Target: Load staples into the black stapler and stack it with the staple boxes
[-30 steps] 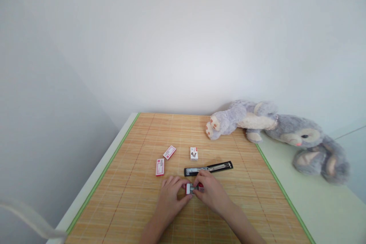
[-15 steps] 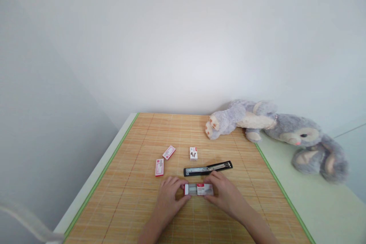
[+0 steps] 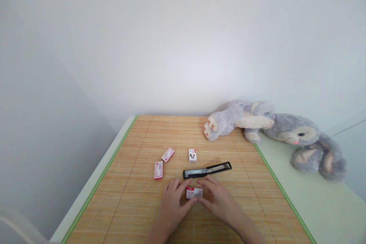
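Red and white, the small box (image 3: 194, 193) looks closed (its inside is hidden) on the bamboo mat (image 3: 137, 206). Left hand (image 3: 172, 202) and right hand (image 3: 221, 197) curve their fingers around it; whether they grip, I cannot tell. Beyond lie three other boxes (image 3: 192, 156) and an opened stapler (image 3: 197, 172).

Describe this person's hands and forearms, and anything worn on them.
The left hand and right hand are slim-fingered and bare, without gloves. No sleeve, watch or bracelet shows on the forearms; finer details are too small to tell.
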The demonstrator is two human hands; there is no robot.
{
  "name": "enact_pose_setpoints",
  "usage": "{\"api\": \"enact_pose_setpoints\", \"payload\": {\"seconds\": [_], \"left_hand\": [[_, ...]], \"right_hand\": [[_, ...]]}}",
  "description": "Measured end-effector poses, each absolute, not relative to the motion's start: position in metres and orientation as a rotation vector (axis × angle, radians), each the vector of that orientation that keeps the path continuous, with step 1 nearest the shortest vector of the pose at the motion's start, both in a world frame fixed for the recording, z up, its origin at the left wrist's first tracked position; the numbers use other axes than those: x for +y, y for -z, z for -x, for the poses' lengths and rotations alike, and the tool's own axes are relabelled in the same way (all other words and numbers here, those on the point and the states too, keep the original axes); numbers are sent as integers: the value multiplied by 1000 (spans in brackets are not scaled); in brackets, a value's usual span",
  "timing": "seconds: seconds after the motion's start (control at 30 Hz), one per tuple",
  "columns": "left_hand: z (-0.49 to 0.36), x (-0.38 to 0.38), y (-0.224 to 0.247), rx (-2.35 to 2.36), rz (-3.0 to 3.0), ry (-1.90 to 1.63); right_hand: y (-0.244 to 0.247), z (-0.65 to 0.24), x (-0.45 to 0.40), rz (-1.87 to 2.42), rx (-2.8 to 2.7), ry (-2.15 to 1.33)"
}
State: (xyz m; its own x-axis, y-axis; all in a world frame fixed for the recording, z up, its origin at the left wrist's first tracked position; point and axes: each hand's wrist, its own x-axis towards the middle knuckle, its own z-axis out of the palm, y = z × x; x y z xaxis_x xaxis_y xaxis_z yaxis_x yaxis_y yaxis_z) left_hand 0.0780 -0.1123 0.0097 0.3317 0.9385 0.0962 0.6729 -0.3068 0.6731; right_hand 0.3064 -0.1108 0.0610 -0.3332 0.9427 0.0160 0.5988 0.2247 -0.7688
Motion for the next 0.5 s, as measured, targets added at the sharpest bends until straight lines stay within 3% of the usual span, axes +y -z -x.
{"api": "enact_pose_setpoints", "payload": {"seconds": [0.1,0.2,0.37,0.5], "left_hand": [[-87,-114,-7,1503,-2110,-655],[-93,-113,-6,1559,-2149,-635],[-96,-111,-7,1624,-2181,-621],[-98,-111,-9,1650,-2187,-619]], "right_hand": [[-68,-341,-103,1488,-1967,-558],[-61,-385,-88,1549,-1922,-402],[-43,-424,-66,1511,-1842,-824],[-53,-407,-54,1395,-1796,-1036]]}}
